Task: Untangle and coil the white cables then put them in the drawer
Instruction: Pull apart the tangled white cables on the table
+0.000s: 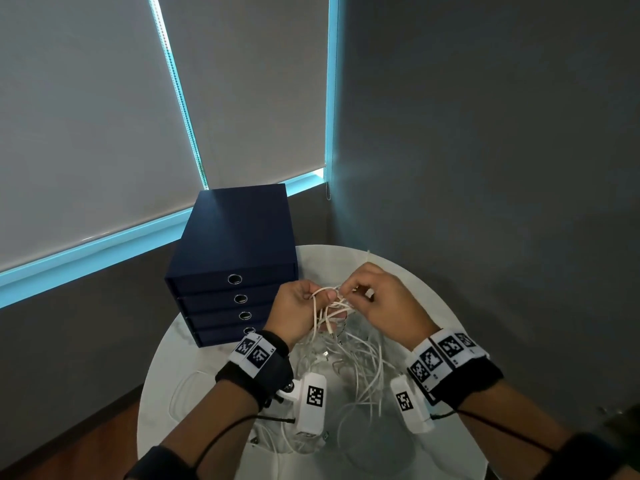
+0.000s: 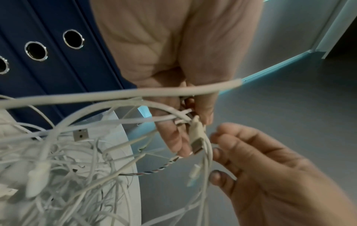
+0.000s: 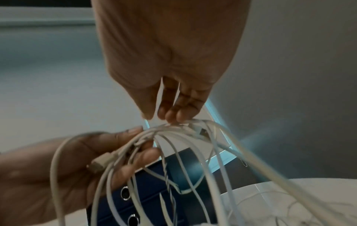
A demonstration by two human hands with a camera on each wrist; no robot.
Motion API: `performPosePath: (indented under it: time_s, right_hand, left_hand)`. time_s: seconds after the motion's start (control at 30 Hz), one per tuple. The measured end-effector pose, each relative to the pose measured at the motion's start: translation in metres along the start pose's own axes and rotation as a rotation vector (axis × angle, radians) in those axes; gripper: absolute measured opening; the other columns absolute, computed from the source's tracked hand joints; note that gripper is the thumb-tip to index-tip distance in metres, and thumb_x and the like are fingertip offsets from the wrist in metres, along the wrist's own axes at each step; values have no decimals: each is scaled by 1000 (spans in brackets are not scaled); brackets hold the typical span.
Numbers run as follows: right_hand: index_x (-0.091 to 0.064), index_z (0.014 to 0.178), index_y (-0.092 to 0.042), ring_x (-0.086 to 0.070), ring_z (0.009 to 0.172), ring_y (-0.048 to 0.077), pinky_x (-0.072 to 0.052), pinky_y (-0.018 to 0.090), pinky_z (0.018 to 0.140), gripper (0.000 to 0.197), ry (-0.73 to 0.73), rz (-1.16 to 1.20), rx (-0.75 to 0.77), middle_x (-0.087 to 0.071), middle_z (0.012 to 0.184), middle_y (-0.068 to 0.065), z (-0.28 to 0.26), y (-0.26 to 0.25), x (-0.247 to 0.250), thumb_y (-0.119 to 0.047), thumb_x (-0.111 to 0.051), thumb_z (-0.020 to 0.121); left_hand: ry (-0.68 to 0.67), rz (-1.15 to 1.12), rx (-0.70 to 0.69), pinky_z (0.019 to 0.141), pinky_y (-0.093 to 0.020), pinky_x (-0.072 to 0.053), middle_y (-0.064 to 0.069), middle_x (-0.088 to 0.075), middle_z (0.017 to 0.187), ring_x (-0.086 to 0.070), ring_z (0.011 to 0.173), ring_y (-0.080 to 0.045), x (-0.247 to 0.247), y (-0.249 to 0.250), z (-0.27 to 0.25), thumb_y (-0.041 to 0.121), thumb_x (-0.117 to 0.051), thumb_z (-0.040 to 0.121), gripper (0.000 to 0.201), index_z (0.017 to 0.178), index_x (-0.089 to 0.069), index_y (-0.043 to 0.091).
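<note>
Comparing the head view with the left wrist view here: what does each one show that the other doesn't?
Head view only: the whole round white table, the drawer unit's top, all four drawers shut, and the window blinds.
Left wrist view only: a USB plug lying against the left hand's fingers, and a twisted multicoloured wire.
Both: the left hand gripping the white cables while the right hand picks at them.

I seem to be in an office corner: grey walls (image 1: 485, 133), grey roller blinds (image 1: 86, 116) drawn over a window, and a dark blue cardboard drawer unit (image 1: 232, 258) with ring pulls standing on my small round white bench (image 1: 166, 375), wood floor (image 1: 86, 445) below.
</note>
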State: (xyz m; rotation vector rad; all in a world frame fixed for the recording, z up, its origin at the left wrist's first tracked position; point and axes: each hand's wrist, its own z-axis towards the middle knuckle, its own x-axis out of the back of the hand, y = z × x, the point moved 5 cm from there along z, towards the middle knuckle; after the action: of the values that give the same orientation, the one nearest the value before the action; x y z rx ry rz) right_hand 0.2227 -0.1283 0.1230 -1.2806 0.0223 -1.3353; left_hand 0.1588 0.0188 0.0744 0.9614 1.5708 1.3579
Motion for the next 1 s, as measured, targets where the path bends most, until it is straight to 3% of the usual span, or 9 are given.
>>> performPosePath:
  time_s: [0.17, 0.3, 0.43, 0.5, 0.6, 0.67, 0.77, 0.9, 1.0]
  right_hand:
    - [-73, 85, -22, -60, 88, 6, -48, 20, 79, 9, -117, -84, 41, -58, 96, -13, -1, 7, -11, -14, -71, 85]
    - [-71, 79, -23, -63, 82, 6, -52, 30, 80, 7, -76, -37, -26, -64, 88, -12, 1, 11, -10, -19, -72, 83]
    - [-71, 76, -21, -62, 71, 3, -52, 25, 73, 7, -53, -10, -114, -66, 79, -11, 0, 14, -12, -22, -77, 80]
    - [-68, 78, -22, -61, 65, 2, -50, 20, 68, 9, -61, 5, -133, -66, 73, -10, 0, 14, -12, -22, -77, 79]
    - [-69, 79, -24, -63, 65, 5, -54, 28, 68, 6, -106, -53, -93, -68, 69, -9, 0, 11, -15, -21, -73, 82]
    - [-70, 78, -23, -64, 64, 7, -56, 33, 67, 6, -119, -87, -99, -69, 69, -8, 1, 10, -13, -20, -71, 84]
    - [-67, 75, -21, -63, 68, 9, -54, 30, 68, 11, -82, -82, -99, -65, 75, -7, 5, 11, -4, -18, -71, 84]
    - [-55, 68, -11, -62, 59, 26, -50, 34, 60, 26, 48, 330, -309, -63, 61, 6, 15, 13, 18, -9, -59, 94]
    - [-48, 66, -9, -54, 50, 25, -43, 30, 53, 32, 129, 591, -371, -53, 55, 13, 28, -1, 38, -4, -50, 98]
  left_hand:
    - [-54, -15, 36, 78, -58, -59, -21, -73, 84, -74, 85, -35, -3, -3, -5, 12, -64, 95, 15, 89, -63, -2]
    - [-101, -93, 51, 87, -62, -51, -20, -71, 85, -70, 84, -34, -4, -5, -8, 13, -59, 98, 17, 88, -68, 3]
    - [-137, -90, 8, 66, -39, -59, -23, -66, 85, -67, 69, -30, -6, 4, -11, 17, -62, 96, 17, 83, -70, 8]
    - [-170, -84, -7, 66, -39, -58, -24, -67, 85, -65, 71, -33, -5, 5, -12, 23, -67, 90, 17, 86, -70, 6]
    - [-192, -44, -3, 74, -49, -56, -21, -70, 85, -65, 78, -37, -4, 2, -12, 26, -69, 89, 19, 91, -70, 6]
    - [-159, 26, -2, 64, -39, -57, -18, -72, 86, -70, 81, -33, -2, 0, -11, 22, -67, 93, 20, 97, -66, 2]
    - [-125, 122, -20, 52, -30, -54, -14, -71, 80, -73, 75, -25, 4, -6, -7, 16, -67, 94, 18, 94, -60, -1]
    - [-22, 209, -5, 50, -28, -51, -7, -65, 72, -70, 64, -15, 21, -24, -3, 12, -64, 96, 14, 90, -57, 1]
    - [8, 239, 18, 50, -26, -47, -4, -67, 69, -69, 59, -16, 31, -41, -4, 9, -62, 96, 13, 88, -57, 0]
